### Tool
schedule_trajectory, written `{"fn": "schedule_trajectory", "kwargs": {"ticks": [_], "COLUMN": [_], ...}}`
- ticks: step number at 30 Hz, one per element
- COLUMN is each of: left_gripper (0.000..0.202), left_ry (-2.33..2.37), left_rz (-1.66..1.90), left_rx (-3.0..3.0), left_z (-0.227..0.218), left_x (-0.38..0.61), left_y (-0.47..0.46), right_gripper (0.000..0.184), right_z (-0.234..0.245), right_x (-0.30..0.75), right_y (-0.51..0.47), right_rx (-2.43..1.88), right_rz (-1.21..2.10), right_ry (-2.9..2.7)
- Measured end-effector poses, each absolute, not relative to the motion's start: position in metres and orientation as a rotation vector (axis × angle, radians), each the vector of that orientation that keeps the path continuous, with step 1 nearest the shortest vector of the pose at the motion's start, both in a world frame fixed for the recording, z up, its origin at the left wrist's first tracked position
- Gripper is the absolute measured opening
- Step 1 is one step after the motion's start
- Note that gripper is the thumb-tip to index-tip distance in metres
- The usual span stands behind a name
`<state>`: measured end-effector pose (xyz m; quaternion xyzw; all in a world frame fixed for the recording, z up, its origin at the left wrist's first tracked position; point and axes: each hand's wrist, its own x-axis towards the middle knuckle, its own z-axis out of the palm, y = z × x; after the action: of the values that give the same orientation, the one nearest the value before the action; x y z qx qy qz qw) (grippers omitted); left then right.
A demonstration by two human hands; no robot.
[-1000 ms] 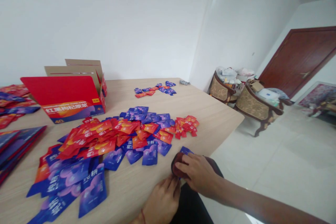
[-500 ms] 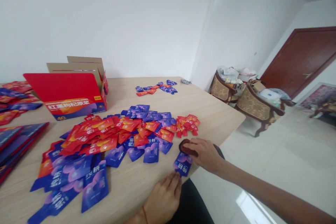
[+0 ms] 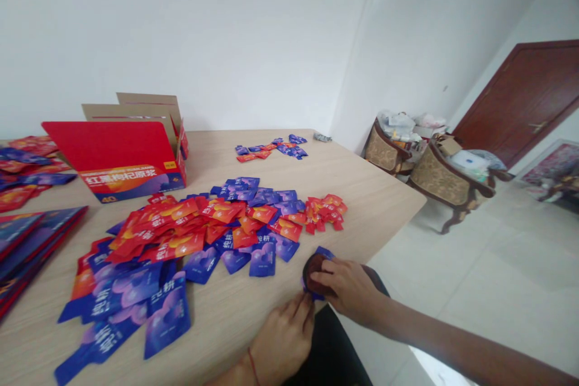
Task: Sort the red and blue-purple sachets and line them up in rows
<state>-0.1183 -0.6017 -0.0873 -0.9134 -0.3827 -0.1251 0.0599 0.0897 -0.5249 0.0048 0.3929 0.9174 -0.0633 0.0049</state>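
Observation:
My right hand (image 3: pixel 347 286) is closed on a small dark red round object (image 3: pixel 313 268) pressed onto a blue sachet (image 3: pixel 322 253) near the table's front edge. My left hand (image 3: pixel 283 338) lies just below it, fingers stretched out and fingertips touching the sachet's lower edge. A wide heap of red and blue sachets (image 3: pixel 203 229) covers the wooden table (image 3: pixel 375 199) to the left of both hands.
An open red carton (image 3: pixel 126 160) stands at the back left, with flat blue packs (image 3: pixel 27 235) and more sachets at the far left. A small sachet group (image 3: pixel 274 149) lies at the far edge. Two laden armchairs (image 3: pixel 434 178) and a brown door (image 3: pixel 520 102) are on the right.
My right hand moved the round object from beside the blue sachet back onto it, toward me. The left hand stayed in place at the sachet's edge.

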Motion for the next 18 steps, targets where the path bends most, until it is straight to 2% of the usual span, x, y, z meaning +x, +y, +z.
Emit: {"fn": "schedule_trajectory", "kwargs": {"ticks": [9,18], "left_gripper": [0.037,0.035], "left_ry": [-1.132,-1.084], "left_rz": [-0.36,-0.381], "left_rx": [-2.759,-2.716], "left_z": [-0.088,-0.087], "left_x": [-0.12,-0.12], "left_y": [-0.602,-0.6], "right_gripper": [0.036,0.032], "right_z": [0.006,0.015], "right_x": [0.113,0.127], "right_y": [-0.483,-0.468], "right_rx": [1.36,1.694], "right_rz": [0.031,-0.03], "right_ry": [2.827,2.996]}}
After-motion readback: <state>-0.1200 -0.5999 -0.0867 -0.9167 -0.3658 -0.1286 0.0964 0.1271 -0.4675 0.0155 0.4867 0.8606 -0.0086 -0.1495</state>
